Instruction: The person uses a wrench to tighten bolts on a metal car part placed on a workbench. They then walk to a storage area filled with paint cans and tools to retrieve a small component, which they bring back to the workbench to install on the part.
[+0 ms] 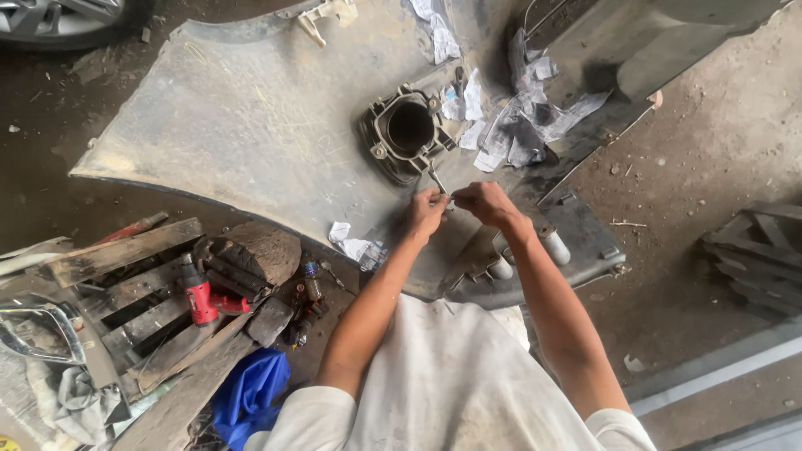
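Note:
A large grey car bumper (242, 117) lies inside-up on the dirt floor. A round black fog-lamp housing (407, 131) is fixed in it. Just below that housing my left hand (426, 213) and my right hand (484, 203) meet, both pinching a thin metal tool (437, 179) whose tip points up at the housing's lower edge. Fingers of both hands are closed around the tool's lower end, which they hide.
Crumpled paper (522, 117) lies on the bumper to the right of the housing. A red power tool (199, 296), a wooden pallet (125, 292), a stone (263, 250) and blue cloth (251, 392) sit at the left. A car wheel (67, 17) is top left.

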